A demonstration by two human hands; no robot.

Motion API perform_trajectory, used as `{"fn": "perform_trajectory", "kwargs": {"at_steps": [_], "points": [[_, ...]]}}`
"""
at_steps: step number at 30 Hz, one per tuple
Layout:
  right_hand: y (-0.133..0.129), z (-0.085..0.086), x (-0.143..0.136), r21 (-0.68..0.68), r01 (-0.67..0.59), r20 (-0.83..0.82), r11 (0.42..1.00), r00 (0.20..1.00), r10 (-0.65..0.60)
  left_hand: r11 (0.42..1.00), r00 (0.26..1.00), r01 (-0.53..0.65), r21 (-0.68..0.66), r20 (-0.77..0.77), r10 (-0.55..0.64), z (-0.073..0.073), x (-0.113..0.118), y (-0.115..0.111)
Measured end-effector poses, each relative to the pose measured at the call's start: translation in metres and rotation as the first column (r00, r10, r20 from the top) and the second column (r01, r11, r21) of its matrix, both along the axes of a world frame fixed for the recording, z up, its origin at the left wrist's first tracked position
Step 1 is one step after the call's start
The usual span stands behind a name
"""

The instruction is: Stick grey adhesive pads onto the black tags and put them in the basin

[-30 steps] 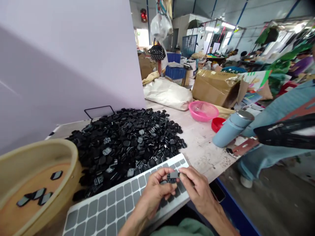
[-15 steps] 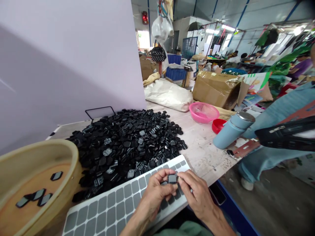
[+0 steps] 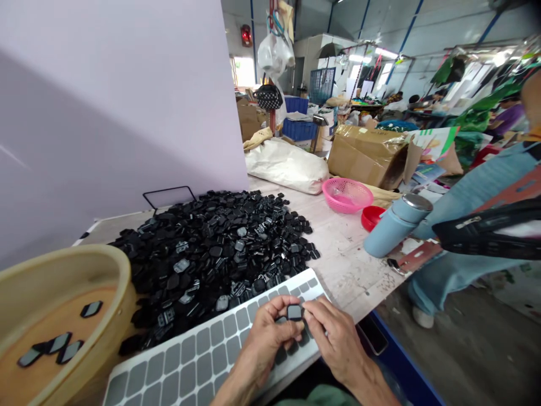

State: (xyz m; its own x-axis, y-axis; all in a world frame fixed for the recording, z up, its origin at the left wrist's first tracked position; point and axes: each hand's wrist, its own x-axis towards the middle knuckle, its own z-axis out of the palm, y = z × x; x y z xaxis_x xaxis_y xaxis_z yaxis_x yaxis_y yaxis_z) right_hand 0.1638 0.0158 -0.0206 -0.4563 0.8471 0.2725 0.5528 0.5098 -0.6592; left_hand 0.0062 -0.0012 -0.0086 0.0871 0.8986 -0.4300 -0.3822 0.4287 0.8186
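The left hand [image 3: 273, 332] pinches a small black piece with a grey face [image 3: 295, 312] above a sheet of grey patches [image 3: 211, 361]; the right hand [image 3: 333, 332] has its fingertips at the piece's edge, though whether it grips anything cannot be told. Around the piece, a heap of black pieces [image 3: 220, 242] crowds the sheet from ten o'clock, a tub [image 3: 124, 270] stands at nine, a pink basket [image 3: 327, 197] at one, and a blue flask [image 3: 386, 234] at two, partly hiding a red bowl [image 3: 369, 221] on the desk [image 3: 333, 242].
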Motion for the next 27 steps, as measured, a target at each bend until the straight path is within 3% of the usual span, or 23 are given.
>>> {"fn": "perform_trajectory", "kwargs": {"at_steps": [6, 13, 16, 20, 22, 24, 27], "points": [[0.0, 0.002, 0.0, 0.024, 0.012, 0.043, 1.0, 0.999, -0.013, 1.0, 1.0, 0.004, 0.002, -0.011, -0.004, 0.003, 0.0, 0.001], [-0.002, 0.006, -0.003, 0.032, -0.016, 0.212, 0.999, 0.977, 0.009, 0.996, 0.984, 0.079, 0.031, -0.161, -0.073, -0.014, 0.002, 0.001], [0.006, 0.003, 0.011, 0.061, 0.014, 0.296, 0.998, 0.955, -0.031, 0.996, 0.939, 0.017, 0.093, -0.344, 0.016, -0.011, -0.01, 0.005], [0.023, 0.002, 0.04, 0.072, 0.216, 0.287, 0.974, 0.931, -0.227, 0.965, 0.842, -0.106, 0.238, -0.495, 0.214, 0.003, -0.039, 0.012], [0.028, 0.003, 0.046, 0.04, 0.206, 0.301, 0.978, 0.931, -0.208, 0.968, 0.82, -0.02, 0.25, -0.55, 0.159, 0.004, -0.044, 0.011], [0.03, 0.003, 0.041, 0.027, 0.155, 0.355, 0.988, 0.922, -0.154, 0.958, 0.787, 0.157, 0.241, -0.616, 0.026, 0.0, -0.037, 0.007], [0.033, 0.001, 0.022, 0.082, 0.102, 0.468, 0.991, 0.875, -0.128, 0.869, 0.699, 0.411, 0.276, -0.707, -0.106, -0.008, -0.017, -0.001]]}}
